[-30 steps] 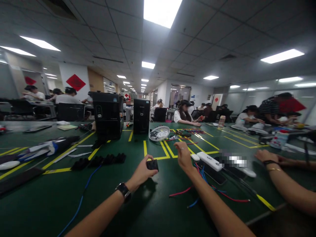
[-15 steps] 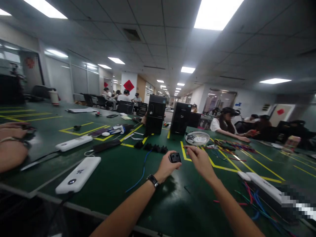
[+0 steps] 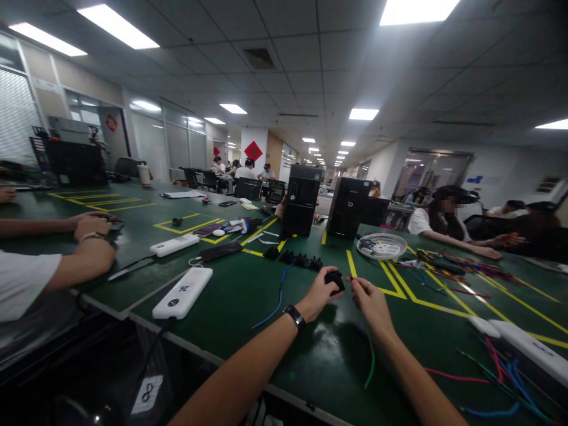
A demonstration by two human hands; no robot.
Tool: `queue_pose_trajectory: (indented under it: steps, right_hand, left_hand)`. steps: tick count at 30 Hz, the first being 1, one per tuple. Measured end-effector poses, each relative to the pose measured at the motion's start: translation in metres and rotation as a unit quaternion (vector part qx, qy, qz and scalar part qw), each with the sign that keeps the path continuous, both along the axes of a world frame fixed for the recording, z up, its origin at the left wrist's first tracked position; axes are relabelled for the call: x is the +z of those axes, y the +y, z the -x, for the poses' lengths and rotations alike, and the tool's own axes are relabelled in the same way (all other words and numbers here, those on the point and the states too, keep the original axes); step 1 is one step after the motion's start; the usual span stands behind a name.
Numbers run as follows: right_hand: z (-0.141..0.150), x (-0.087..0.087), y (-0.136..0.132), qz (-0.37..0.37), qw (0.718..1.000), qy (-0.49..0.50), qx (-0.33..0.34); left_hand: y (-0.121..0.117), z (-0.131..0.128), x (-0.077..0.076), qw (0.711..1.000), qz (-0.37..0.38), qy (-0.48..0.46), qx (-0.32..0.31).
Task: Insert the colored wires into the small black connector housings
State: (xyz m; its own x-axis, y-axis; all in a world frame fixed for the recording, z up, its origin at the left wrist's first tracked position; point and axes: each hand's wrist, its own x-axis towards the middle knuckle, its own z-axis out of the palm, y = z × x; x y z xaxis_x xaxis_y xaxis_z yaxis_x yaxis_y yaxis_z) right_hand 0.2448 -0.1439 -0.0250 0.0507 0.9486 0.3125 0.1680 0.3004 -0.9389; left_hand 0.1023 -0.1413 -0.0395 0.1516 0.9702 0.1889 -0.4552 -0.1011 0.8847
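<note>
My left hand (image 3: 317, 296) is closed around a small black plastic block (image 3: 335, 280), held just above the green table. Close to its right side, my right hand (image 3: 373, 305) pinches a thin wire end between thumb and fingertips. A green wire (image 3: 370, 361) trails down from beneath this hand. The wire's tip points toward the block with a narrow gap between them; fingers hide part of it. Beyond my left hand, several black plastic pieces (image 3: 302, 260) stand in a row. A loose blue wire (image 3: 280, 296) lies left of my left hand.
White power banks (image 3: 183, 294) lie to the left. Two black computer towers (image 3: 302, 201) stand behind. A round white basket (image 3: 381, 245) and bundled coloured wires (image 3: 461, 263) are at right, with more loose wires (image 3: 497, 367) nearer. Co-workers' arms (image 3: 95, 236) rest at left.
The view has swung left, so the scene sits further right. My left hand has turned the black block, and both hands are nearer each other. The green wire now shows below my right hand.
</note>
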Motion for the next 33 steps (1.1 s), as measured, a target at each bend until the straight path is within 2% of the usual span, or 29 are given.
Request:
queue_pose_trajectory:
  steps: [3,10,13,16,19,22,27,30,33]
  right_hand:
    - [-0.003,0.0,0.002,-0.011,0.999,0.035,0.017]
    - [0.004,0.007,-0.008,0.001,0.995,0.046,0.089]
    - [0.006,0.004,-0.008,0.006,0.996,0.023,0.082]
    - [0.007,-0.001,-0.009,-0.033,0.997,-0.041,0.052]
    - [0.01,-0.004,-0.013,-0.074,0.994,-0.079,0.035]
    - [0.015,-0.005,-0.015,-0.088,0.993,-0.065,0.047]
    - [0.021,0.004,-0.019,-0.096,0.992,0.012,0.075]
    - [0.021,0.007,-0.021,-0.093,0.99,0.035,0.099]
    - [0.021,0.004,-0.019,-0.071,0.992,0.027,0.099]
  left_hand:
    - [0.002,0.002,-0.001,0.999,0.032,-0.035,-0.017]
    - [-0.001,0.0,-0.004,0.998,0.021,-0.051,-0.033]
    - [-0.002,0.001,-0.001,0.998,0.014,-0.05,-0.033]
    - [-0.004,0.002,0.002,0.998,0.005,-0.053,-0.033]
    - [-0.005,0.003,0.003,0.999,0.014,-0.05,0.004]
    - [-0.001,0.005,0.002,0.998,0.019,-0.042,0.044]
    - [0.007,0.011,0.001,0.996,0.018,-0.034,0.08]
    - [0.006,0.011,0.002,0.996,-0.001,-0.048,0.069]
    - [0.001,0.008,0.003,0.997,-0.02,-0.066,0.026]
